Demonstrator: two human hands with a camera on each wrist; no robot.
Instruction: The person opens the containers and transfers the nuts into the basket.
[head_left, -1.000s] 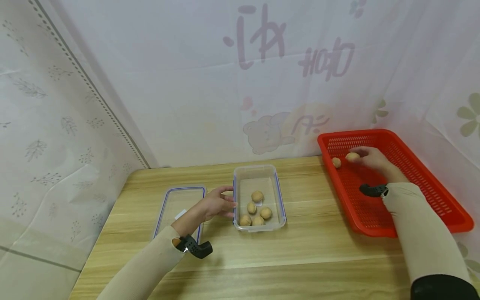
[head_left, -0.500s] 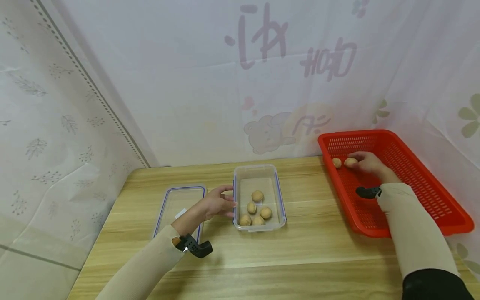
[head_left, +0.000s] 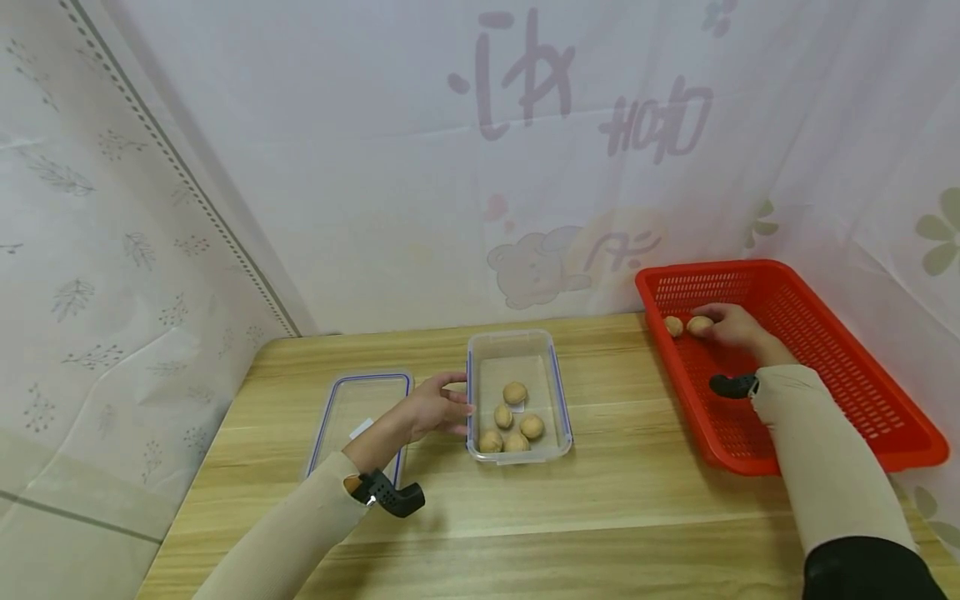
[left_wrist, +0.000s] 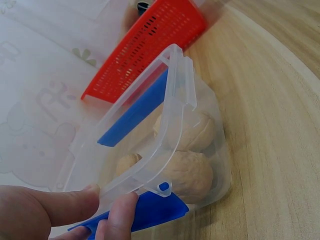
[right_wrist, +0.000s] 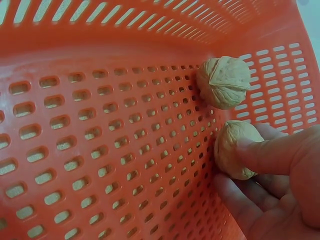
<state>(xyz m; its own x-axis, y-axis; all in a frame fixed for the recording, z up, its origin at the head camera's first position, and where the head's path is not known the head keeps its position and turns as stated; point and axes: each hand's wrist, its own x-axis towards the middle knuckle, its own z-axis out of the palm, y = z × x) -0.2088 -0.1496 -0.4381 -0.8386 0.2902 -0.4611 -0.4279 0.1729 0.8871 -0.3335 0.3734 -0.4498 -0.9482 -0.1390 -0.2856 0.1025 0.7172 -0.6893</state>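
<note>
My left hand [head_left: 438, 406] holds the left side of a clear plastic food container [head_left: 517, 354]. In the left wrist view, its thumb and fingers pinch the rim beside a blue latch [left_wrist: 160, 212]. Several walnuts [head_left: 532, 426] lie in the container's near half. At the right, my right hand [head_left: 735, 327] reaches into a red slotted basket [head_left: 847, 367] and pinches a walnut [right_wrist: 232, 150] between thumb and fingers, low by the basket floor. Another walnut [right_wrist: 225, 82] sits close to it, near the basket's left wall.
A clear lid with a blue seal [head_left: 363, 392] lies left of the container, partly under my left forearm. All of this stands on a wooden table [head_left: 525, 525]. A printed cloth [head_left: 375, 167] hangs behind the table.
My right hand has come down and slightly left with its walnut, nearer the other one in the basket; over the last half second it barely moves. My left hand stays on the container.
</note>
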